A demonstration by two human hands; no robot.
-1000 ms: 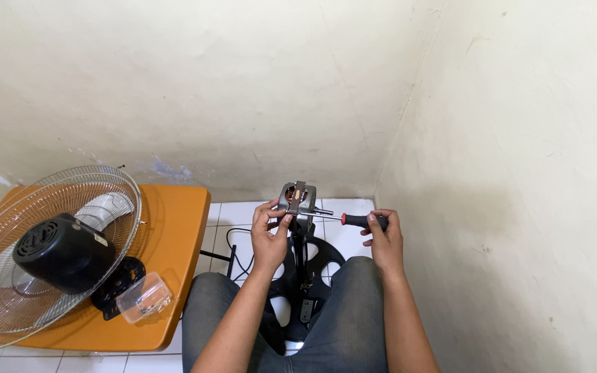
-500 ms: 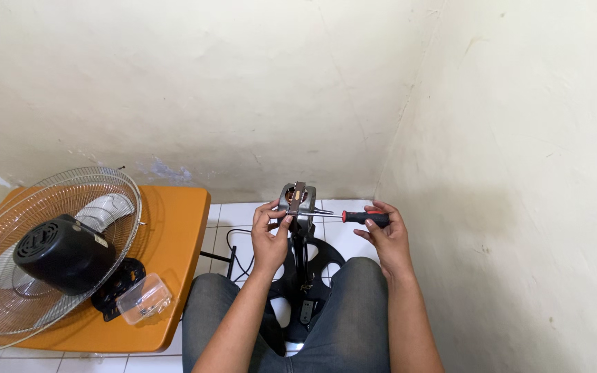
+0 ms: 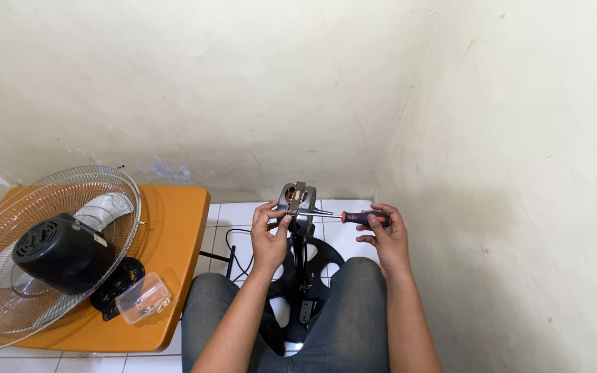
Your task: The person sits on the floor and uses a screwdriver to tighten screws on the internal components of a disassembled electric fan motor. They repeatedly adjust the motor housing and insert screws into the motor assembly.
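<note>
My left hand grips the side of a small grey metal fan motor mounted on top of a black stand between my knees. My right hand holds a screwdriver with a red and black handle. Its thin shaft lies level and points left, with the tip at the motor beside my left thumb. A black cable trails over the white floor tiles to the left of the stand.
To my left an orange low table carries a wire fan guard, a black motor cover, a black plastic part and a small clear plastic box. Cream walls meet in a corner just behind the motor.
The right hand with the screwdriver has shifted slightly; the left hand stays on the motor.
</note>
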